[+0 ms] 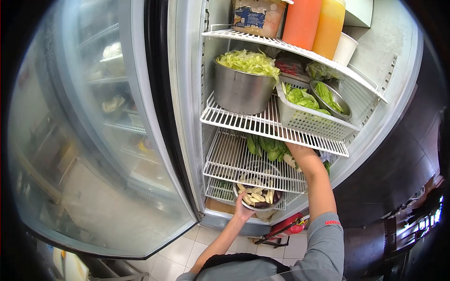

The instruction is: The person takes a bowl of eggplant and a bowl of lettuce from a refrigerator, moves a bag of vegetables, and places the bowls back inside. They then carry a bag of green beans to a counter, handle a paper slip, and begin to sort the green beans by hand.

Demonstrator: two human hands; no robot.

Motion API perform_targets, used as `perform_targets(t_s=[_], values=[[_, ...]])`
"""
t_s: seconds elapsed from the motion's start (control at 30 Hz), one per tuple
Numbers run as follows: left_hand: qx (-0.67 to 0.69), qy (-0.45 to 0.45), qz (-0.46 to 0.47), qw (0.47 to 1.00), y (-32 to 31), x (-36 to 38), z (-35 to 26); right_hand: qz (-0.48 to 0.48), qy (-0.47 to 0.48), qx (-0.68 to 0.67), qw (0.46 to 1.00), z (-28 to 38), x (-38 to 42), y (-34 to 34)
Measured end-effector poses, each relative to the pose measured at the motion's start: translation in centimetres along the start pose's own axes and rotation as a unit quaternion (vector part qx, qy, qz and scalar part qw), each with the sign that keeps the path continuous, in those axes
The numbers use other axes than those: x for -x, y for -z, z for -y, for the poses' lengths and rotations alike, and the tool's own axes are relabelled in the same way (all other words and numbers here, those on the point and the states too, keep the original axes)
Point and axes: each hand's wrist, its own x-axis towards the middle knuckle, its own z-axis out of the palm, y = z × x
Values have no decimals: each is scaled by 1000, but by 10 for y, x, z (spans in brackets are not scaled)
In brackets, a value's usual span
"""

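My left hand (pixel 243 209) grips the near-left rim of a round metal bowl (pixel 267 209) low in the open fridge. Pale cut pieces (pixel 257 196) fill the bowl, with dark purple skin showing among them, like eggplant. My right arm reaches under the middle wire shelf, and only the back of my right hand (pixel 298 151) shows. Its fingers are hidden by the shelf edge and greens. Close to that hand lie dark green leafy vegetables (pixel 269 147) and a whitish piece (pixel 289 160) on the lower wire shelf (pixel 225 166).
The glass door (pixel 93 140) stands open at left. Above my hands, the middle shelf (pixel 239 121) holds a steel pot (pixel 243 91) of shredded lettuce and a white perforated basket (pixel 314 122) of greens. Sauce bottles (pixel 301 23) stand higher. A red fire extinguisher (pixel 293 225) is on the floor.
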Motion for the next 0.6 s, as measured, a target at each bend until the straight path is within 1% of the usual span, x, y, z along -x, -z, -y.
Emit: perform_targets(t_s=[0.17,0.27,0.33,0.4,0.43,0.47,0.5,0.53,0.57,0.6], values=[[-5,7,32,999,1,-3,-1,-20,21,0,1000,13,18,10],[-9,13,28,999,-2,1,-2,-64,34,-28,997,10,-5,-3],[10,14,41,999,10,-6,-1,-97,69,-108,987,14,-44,-30],[30,36,60,997,28,-19,-6,-136,102,-210,963,28,-58,-53],[6,42,89,995,25,-16,-9,-177,112,-162,964,39,-51,-55],[-17,43,103,994,29,-19,-11,-195,102,1,975,52,-36,-47],[-22,53,109,992,36,-29,-16,-326,106,27,939,56,-10,-57],[-14,69,99,993,44,-36,-20,-248,96,54,962,59,27,-54],[-38,64,81,994,54,-46,-26,-205,72,18,976,63,68,-37],[-44,73,65,994,63,-62,-34,-193,66,-27,979,63,106,-24]])
